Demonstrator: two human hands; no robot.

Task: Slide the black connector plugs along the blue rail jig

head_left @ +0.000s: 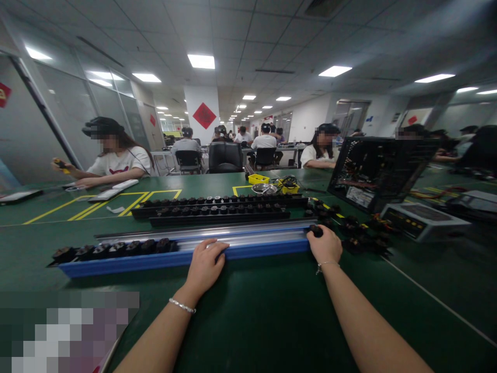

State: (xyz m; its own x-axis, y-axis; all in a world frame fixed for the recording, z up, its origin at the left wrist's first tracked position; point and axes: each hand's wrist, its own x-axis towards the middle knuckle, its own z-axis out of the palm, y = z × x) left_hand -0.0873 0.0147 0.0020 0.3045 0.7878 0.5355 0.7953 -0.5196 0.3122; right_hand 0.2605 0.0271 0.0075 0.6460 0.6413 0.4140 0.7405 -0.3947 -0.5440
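A long blue rail [151,265] with a shiny inner channel lies across the green table in front of me. Several black socket modules [134,247] sit in a row in its left part. Near the rail's middle, my left hand [206,263] grips the near wall, its fingers curled over the top edge. At the right end, my right hand [326,245] pinches a single black socket module [316,231] over the channel. Its lower part is hidden by the fingers and the rail wall.
Behind the rail lie two black strips [221,210] filled with modules. Loose black modules [361,233] are scattered right, near a metal power supply box [425,220] and an open computer case [382,173]. Further back are a yellow tray [259,179] and a metal dish [264,189]. Other people sit around.
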